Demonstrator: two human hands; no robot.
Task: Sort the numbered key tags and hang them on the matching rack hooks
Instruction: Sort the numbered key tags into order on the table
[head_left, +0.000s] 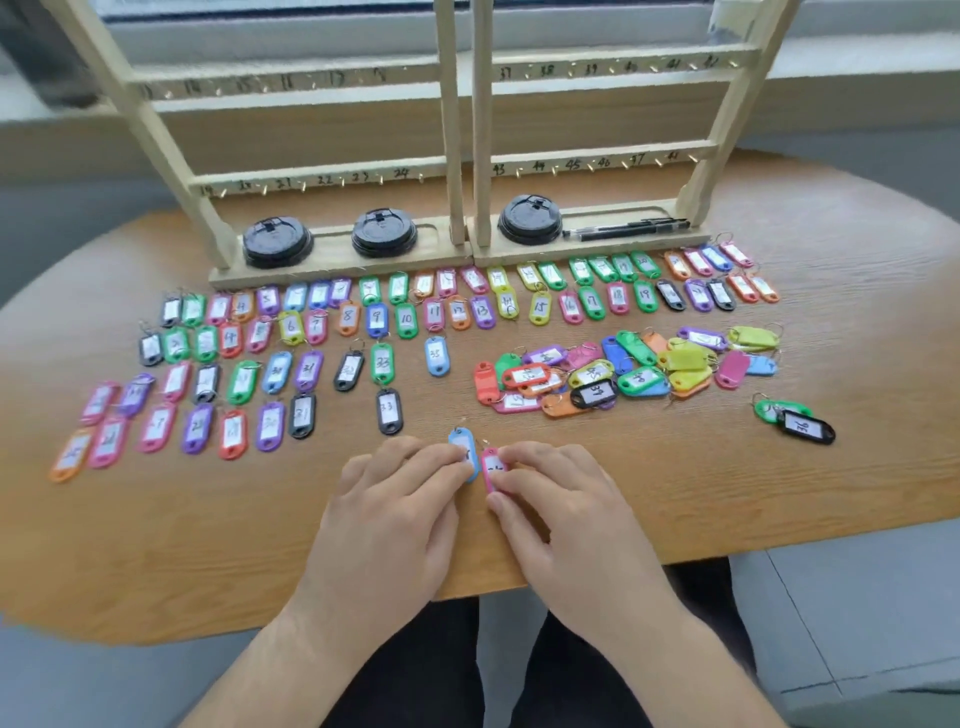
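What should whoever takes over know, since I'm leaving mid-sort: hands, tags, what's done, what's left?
Left hand: fingertips on a light-blue plastic key tag; grip unclear.
Right hand pinches a pink plastic key tag beside it.
Done: many coloured tags lie in numbered rows on the wooden table before the wooden hook rack.
Left: sort the mixed heap of tags at right and the green-and-black pair. The visible hooks are all bare, so hanging has not begun.
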